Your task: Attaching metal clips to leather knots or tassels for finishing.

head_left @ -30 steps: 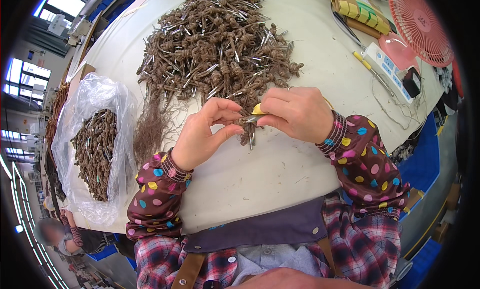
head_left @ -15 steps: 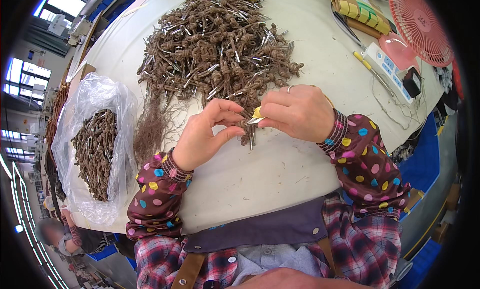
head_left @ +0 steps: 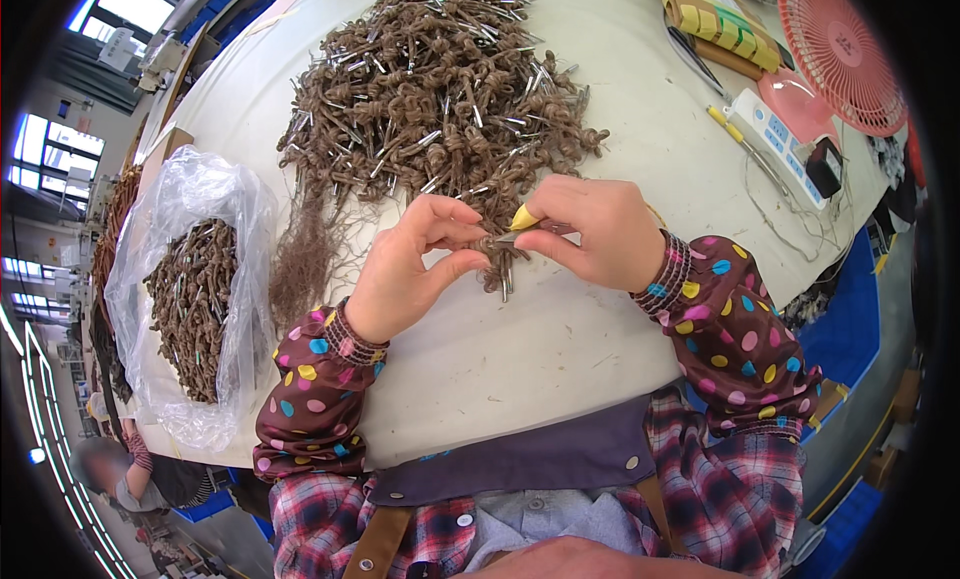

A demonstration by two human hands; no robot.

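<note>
My left hand (head_left: 402,269) pinches a knotted brown cord (head_left: 495,277) with metal tips, just below the near edge of a big pile of similar cords (head_left: 430,99). In my right hand (head_left: 608,237) is a pair of thread snips (head_left: 523,219) with a yellow part. The blades point left and reach the cord beside my left fingertips. Whether they touch a thread is too small to tell. Loose brown thread trimmings (head_left: 300,264) lie left of my left hand.
A clear plastic bag (head_left: 135,309) with more knotted cords (head_left: 195,314) stands at the left. Toward the far right are a power strip (head_left: 775,139), a pink fan (head_left: 842,54), a yellow-handled tool (head_left: 745,144) and a taped bundle (head_left: 725,29). Another person (head_left: 135,479) is at far left.
My right hand has turned slightly and the snips' yellow part has tilted, with the blades now looking closer together. My left hand stays on the cord, almost unmoved.
</note>
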